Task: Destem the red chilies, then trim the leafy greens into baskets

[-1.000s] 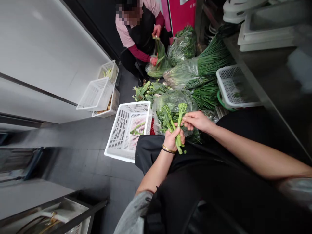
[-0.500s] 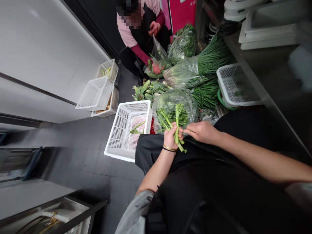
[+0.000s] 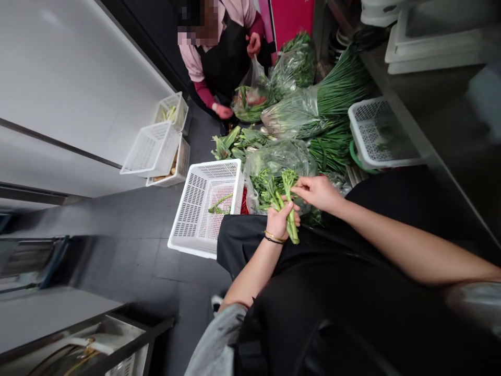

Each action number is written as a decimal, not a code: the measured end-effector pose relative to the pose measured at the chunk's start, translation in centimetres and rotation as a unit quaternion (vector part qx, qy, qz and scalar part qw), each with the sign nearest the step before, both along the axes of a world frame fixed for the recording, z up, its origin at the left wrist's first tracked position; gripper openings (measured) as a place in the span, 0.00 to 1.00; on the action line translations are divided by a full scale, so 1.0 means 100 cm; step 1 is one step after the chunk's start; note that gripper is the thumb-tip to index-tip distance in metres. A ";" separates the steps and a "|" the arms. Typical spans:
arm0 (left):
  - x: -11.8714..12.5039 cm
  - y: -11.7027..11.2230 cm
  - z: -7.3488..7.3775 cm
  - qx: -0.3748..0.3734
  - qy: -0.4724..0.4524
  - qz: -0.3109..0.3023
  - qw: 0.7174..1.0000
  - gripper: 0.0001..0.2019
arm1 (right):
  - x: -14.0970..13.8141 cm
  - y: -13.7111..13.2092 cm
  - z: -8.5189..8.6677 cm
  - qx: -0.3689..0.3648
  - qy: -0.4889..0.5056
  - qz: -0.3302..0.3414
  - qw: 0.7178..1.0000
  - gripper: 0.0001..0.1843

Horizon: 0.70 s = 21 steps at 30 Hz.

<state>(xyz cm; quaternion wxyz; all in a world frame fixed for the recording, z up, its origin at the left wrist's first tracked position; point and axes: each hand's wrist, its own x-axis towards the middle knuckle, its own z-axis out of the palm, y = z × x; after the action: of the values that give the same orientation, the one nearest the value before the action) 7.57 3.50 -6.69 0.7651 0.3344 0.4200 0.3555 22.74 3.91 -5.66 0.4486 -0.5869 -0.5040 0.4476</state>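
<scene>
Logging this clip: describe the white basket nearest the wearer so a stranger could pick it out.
Start at the grey floor in front of the person's black apron. The white basket stands there, just left of the left hand gripping green stalks. Unlike the stacked baskets by the wall, it sits alone and holds only a few green stems.

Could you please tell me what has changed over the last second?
The right hand rose from the lap to pinch the top of the green stalks. The co-worker's hand left the bag. The left hand still grips them; the white basket stayed.
</scene>
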 end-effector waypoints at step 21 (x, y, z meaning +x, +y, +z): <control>-0.013 0.004 0.009 -0.016 -0.143 -0.035 0.989 0.18 | 0.014 -0.010 0.010 -0.085 0.185 0.036 0.978 0.19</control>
<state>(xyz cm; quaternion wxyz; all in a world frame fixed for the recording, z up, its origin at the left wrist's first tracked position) 6.23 3.90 -5.78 0.8343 0.2825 0.2999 0.3662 24.11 2.89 -4.65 0.4662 -0.5109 -0.3932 0.6058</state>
